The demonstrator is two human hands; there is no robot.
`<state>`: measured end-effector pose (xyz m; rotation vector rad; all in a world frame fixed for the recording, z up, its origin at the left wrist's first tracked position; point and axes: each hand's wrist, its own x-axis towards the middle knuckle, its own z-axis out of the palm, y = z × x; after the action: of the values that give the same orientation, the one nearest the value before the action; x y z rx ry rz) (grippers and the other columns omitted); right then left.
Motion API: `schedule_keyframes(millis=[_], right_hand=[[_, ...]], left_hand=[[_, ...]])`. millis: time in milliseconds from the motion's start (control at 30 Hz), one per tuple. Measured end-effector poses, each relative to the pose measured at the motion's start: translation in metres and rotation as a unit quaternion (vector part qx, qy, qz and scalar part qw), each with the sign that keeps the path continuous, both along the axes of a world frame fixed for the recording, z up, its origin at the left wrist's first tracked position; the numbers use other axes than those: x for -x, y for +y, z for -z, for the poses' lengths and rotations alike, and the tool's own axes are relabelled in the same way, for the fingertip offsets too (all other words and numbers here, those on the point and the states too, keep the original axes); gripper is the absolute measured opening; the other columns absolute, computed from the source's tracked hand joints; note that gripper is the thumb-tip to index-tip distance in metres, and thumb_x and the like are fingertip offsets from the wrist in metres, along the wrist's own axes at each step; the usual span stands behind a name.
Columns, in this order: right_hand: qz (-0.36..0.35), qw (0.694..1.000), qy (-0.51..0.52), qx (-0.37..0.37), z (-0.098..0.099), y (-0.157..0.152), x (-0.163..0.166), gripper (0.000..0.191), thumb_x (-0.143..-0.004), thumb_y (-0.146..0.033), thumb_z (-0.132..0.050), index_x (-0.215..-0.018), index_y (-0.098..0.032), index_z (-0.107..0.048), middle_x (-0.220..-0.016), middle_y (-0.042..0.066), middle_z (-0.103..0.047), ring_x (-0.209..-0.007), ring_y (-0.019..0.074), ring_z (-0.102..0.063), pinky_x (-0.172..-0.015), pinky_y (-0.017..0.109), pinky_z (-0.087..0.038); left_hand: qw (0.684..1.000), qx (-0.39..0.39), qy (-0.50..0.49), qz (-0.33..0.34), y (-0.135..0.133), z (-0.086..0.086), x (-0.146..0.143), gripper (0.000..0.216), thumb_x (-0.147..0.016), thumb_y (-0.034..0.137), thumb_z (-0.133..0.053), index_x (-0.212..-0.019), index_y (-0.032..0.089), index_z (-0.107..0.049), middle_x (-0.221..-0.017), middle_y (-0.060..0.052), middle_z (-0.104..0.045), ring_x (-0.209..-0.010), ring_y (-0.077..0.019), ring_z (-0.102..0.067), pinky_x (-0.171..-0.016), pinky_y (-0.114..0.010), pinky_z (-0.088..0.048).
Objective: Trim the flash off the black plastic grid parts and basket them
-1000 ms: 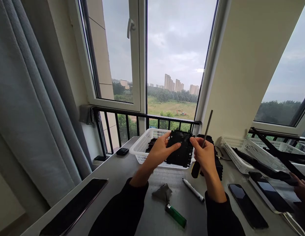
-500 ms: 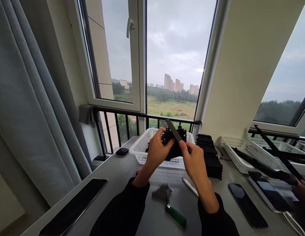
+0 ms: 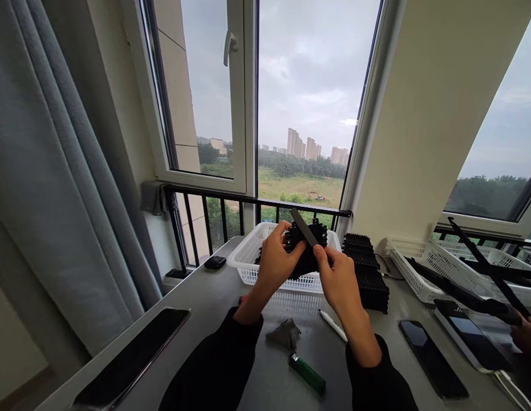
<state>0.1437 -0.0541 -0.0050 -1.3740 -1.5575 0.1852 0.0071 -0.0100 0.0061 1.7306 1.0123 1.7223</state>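
Note:
My left hand (image 3: pixel 277 262) grips a black plastic part (image 3: pixel 307 246) from its left side, holding it up over a white basket (image 3: pixel 248 262). My right hand (image 3: pixel 339 278) is closed round a screwdriver, whose grey metal shaft (image 3: pixel 303 227) lies slanted across the top of the black part, tip pointing up and left. The screwdriver's handle is hidden in my palm. Both sleeves are black.
A stack of black parts (image 3: pixel 365 272) stands right of the basket. On the grey table lie a white marker (image 3: pixel 332 325), a green lighter (image 3: pixel 308 374), a grey cloth (image 3: pixel 284 333) and phones (image 3: pixel 432 357). A second white basket (image 3: pixel 436 262) holds long black strips. Another person's hand (image 3: pixel 528 334) shows at far right.
One second ago the screwdriver stood upright beside the flat-held part. My right hand has since swung its shaft down across the part, and my left hand has turned the part more edge-on.

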Motion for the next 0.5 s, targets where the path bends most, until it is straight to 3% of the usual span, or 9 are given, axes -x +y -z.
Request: schedule_keyframes(millis=[167,367,500], right_hand=[[0.036,0.999,-0.007,-0.002,0.0009,0.0015,-0.006,0.048,-0.097,-0.051,-0.037,-0.065,-0.02,-0.055,-0.059,0.001,-0.054,-0.057,0.0148,-0.042,-0.054,0.027,-0.023],[-0.001,1.0,-0.018,0.001,-0.0044,-0.0056,-0.0018,0.05,-0.096,-0.053,-0.037,-0.061,-0.02,-0.05,-0.055,0.0,-0.05,-0.053,0.0133,-0.038,-0.053,0.026,-0.022],[0.03,0.999,-0.025,0.013,-0.0018,-0.0022,-0.0054,0.048,-0.098,-0.05,-0.037,-0.064,-0.02,-0.052,-0.058,0.001,-0.052,-0.055,0.0139,-0.039,-0.054,0.026,-0.022]], left_hand=[[1.0,0.023,-0.012,-0.006,-0.0024,-0.002,0.0008,0.026,-0.07,0.029,-0.07,-0.087,0.022,-0.051,-0.072,0.002,-0.062,-0.064,-0.0171,-0.063,-0.056,-0.025,-0.05],[1.0,0.016,-0.012,0.023,-0.0035,-0.0036,0.0003,0.024,-0.071,0.029,-0.069,-0.087,0.021,-0.052,-0.072,0.002,-0.062,-0.067,-0.0172,-0.064,-0.06,-0.026,-0.053],[0.999,0.032,-0.022,0.018,-0.0046,-0.0048,0.0001,0.025,-0.07,0.029,-0.07,-0.086,0.022,-0.051,-0.071,0.002,-0.062,-0.065,-0.0174,-0.064,-0.056,-0.025,-0.053]])
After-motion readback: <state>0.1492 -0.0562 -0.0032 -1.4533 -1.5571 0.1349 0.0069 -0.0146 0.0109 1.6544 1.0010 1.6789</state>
